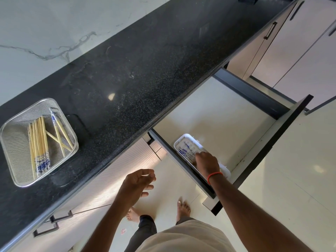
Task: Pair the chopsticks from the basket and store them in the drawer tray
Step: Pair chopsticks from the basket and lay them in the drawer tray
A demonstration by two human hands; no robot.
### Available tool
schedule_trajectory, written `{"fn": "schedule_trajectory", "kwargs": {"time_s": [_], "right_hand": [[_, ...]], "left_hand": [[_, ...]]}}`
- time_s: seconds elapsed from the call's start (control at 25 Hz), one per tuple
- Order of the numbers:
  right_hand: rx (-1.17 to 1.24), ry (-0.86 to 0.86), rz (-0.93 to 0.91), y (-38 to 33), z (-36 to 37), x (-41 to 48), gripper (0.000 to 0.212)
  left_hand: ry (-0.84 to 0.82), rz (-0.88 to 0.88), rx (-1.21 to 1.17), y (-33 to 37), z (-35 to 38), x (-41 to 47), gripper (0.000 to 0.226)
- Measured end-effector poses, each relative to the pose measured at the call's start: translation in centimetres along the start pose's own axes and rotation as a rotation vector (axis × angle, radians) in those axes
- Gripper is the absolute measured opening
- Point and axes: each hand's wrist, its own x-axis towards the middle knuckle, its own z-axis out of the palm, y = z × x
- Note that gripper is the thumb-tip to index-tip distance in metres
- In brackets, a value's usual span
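A wire mesh basket (11, 135) stands on the black counter at the left and holds several bamboo chopsticks (39, 142) with blue-and-white ends. A white tray (185, 138) lies in the open drawer (227, 113), with blue-patterned chopsticks (185, 150) lying in it. My right hand (206, 161) reaches down into the tray, its fingers closed on the chopsticks there. My left hand (138, 184) hovers in front of the counter edge, fingers loosely curled and apart, holding nothing.
The black granite counter (145, 70) runs diagonally across the view. The drawer's dark front panel (272, 142) juts out over the tiled floor. Cabinet doors with black handles (271, 30) sit at the upper right. My bare feet (183, 209) stand below the drawer.
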Motion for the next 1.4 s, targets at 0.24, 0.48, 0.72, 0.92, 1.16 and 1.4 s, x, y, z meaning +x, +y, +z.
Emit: {"fn": "schedule_trajectory", "kwargs": {"time_s": [0.24,0.48,0.72,0.92,1.16,1.4], "right_hand": [[0.027,0.027,0.02,-0.4,0.5,-0.1,0.027],[0.028,-0.014,0.034,0.0,0.7,0.2,0.027],[0.048,-0.029,-0.004,0.2,1.2,0.2,0.024],[0.09,0.016,0.005,0.7,1.0,0.2,0.021],[0.09,-0.001,0.004,1.0,1.0,0.0,0.018],[-0.004,-0.02,0.005,0.5,1.0,-0.2,0.023]], "left_hand": [[0.027,-0.005,-0.007,-0.8,-0.4,-0.4,0.011],[0.027,-0.01,-0.019,-1.3,-0.3,-0.9,0.012],[0.037,-0.029,-0.017,-2.2,-0.8,-1.3,0.013],[0.043,-0.031,0.003,-2.6,-1.1,-1.6,0.013],[0.058,-0.061,0.0,-3.3,-1.6,-2.0,0.013],[0.056,-0.057,-0.003,-3.4,-1.8,-1.9,0.013]]}}
